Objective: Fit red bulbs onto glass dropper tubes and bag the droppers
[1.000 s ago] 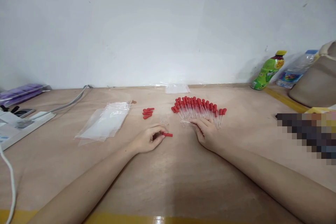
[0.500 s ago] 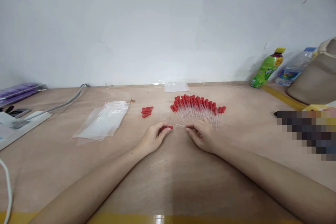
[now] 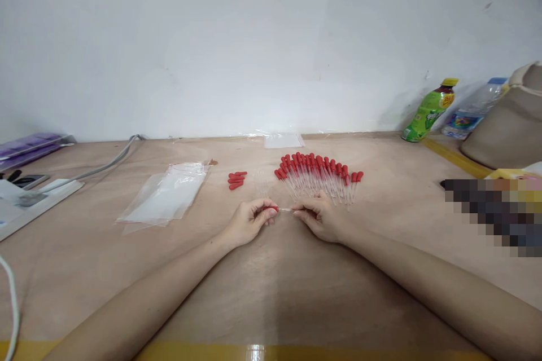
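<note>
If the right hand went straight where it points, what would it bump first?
Probably the small red rubbery bulb in the bare left hand. The bare right hand aims its thin clear tube that way, though depth is unclear.

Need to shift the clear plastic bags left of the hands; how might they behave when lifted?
The bags will probably flop, since they look thin and see-through. They're likely light, lying nearly flat. Glossy and loosely overlapping, they may slide apart.
</note>
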Action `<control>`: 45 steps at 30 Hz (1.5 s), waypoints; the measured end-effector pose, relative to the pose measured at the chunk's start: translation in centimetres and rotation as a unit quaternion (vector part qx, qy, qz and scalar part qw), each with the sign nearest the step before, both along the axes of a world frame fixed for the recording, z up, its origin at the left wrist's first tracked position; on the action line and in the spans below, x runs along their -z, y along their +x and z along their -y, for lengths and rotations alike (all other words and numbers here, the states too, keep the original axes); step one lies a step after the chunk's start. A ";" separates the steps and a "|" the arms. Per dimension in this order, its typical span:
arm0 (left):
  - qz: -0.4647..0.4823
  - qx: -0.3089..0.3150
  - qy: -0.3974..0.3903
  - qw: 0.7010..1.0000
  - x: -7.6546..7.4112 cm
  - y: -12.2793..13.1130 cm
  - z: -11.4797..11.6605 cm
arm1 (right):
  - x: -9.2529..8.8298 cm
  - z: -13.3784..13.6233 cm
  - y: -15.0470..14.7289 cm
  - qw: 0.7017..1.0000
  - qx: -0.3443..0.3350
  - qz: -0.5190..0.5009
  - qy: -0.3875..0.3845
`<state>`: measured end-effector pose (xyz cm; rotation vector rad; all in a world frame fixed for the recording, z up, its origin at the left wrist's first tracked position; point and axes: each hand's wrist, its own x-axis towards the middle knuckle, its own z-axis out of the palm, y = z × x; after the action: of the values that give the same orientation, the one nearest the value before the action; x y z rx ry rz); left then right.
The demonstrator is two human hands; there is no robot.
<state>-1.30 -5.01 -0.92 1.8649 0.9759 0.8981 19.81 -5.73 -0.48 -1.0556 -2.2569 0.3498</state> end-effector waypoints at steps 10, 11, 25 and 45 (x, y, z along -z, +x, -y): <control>-0.101 -0.021 0.045 0.994 -0.2 0.1 0.4 | -0.2 0.5 -0.1 0.988 0.023 0.099 0.112; -0.108 -0.027 0.056 0.992 -0.2 0.1 0.4 | -0.2 0.5 -0.1 0.989 0.020 0.096 0.110; -0.111 -0.029 0.075 0.991 0.3 -0.3 0.4 | 0.0 0.3 0.3 0.998 -0.013 0.024 0.048; -0.117 -0.021 0.167 0.979 0.0 -0.4 0.3 | -1.6 0.5 -1.1 0.994 -0.001 0.110 0.003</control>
<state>-1.72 -5.27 -0.90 2.2824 1.0582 0.9280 18.74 -6.26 1.14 -1.1362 -2.4508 0.2387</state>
